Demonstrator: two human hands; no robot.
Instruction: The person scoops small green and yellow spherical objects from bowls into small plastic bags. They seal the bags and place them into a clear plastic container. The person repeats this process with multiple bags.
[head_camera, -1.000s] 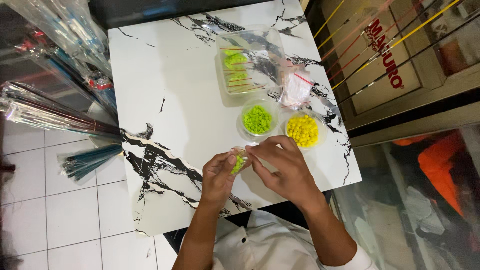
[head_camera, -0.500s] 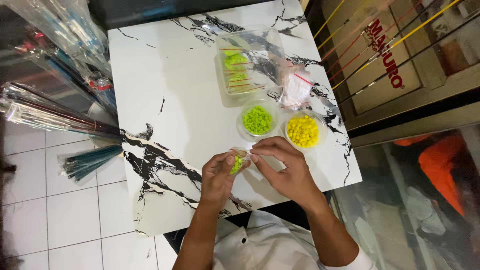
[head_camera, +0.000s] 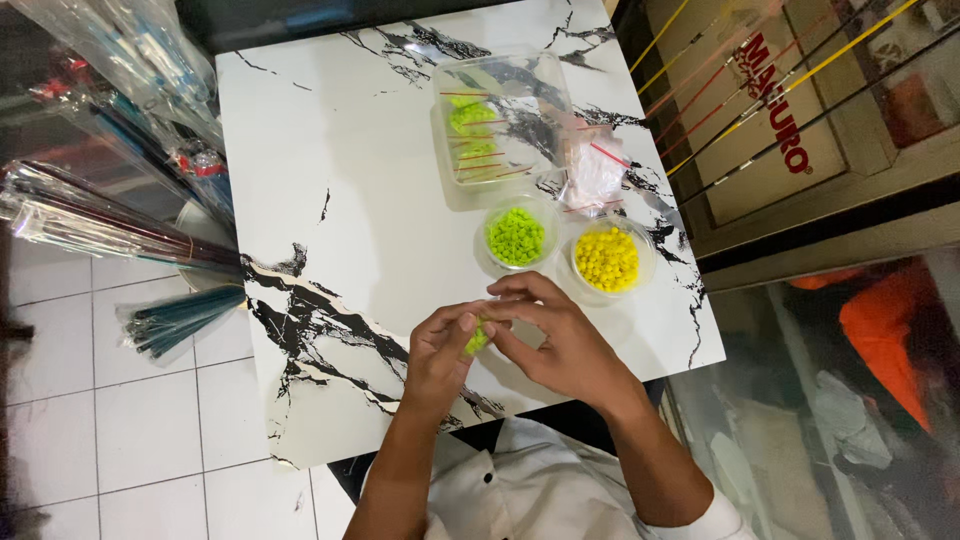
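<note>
Both hands meet over the near edge of the marble table. The left hand is curled, thumb and fingertips pinched on a small packet of lime-green bits. The right hand arches over it from the other side, its fingertips closed on the same packet, so the packet sits between the two hands, just above the tabletop.

Just beyond the right hand's knuckles stand two round clear cups: the green cup, full of lime pieces, and to its right the yellow cup, full of yellow ones. Further out from the hands lies a clear box holding several small packets of green with red strips across them, and a loose plastic bag rests beside it, past the yellow cup.

As to progress, it looks like early-to-middle going: a handful of filled packets are already in the box, one more is in the fingers, and both cups are close to full, so most of the loose pieces remain. No yellow packet shows among those in the box.

The packet itself is mostly covered by fingers; whether it is open or sealed I cannot tell, and it may be a tiny clear bag, though that is only a likely reading. Off to the left hand's side, bundles of long wrapped rods run out of view.
</note>
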